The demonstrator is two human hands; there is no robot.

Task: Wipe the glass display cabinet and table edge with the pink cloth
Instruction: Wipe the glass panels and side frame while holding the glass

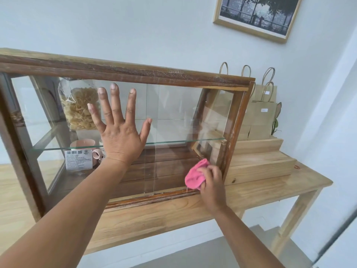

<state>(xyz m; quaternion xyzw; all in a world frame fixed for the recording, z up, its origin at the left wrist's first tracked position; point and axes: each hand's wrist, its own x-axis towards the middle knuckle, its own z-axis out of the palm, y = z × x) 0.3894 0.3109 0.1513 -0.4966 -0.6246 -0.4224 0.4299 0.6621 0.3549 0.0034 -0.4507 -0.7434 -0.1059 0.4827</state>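
Note:
A glass display cabinet [173,113] with a dark wooden frame stands on a light wooden table [260,188]. My left hand [119,130] lies flat on the front glass with fingers spread, holding nothing. My right hand [213,184] grips a crumpled pink cloth [196,176] and presses it against the glass at the lower right corner, just above the bottom frame rail. The table's front edge [154,229] runs below my forearms.
Inside the cabinet sit a bag of pale crisps [81,107], a pink cup [83,145] and a label card [78,159]. Brown paper bags [262,117] stand on stepped wooden blocks [260,163] at the right. A framed picture [257,16] hangs on the wall.

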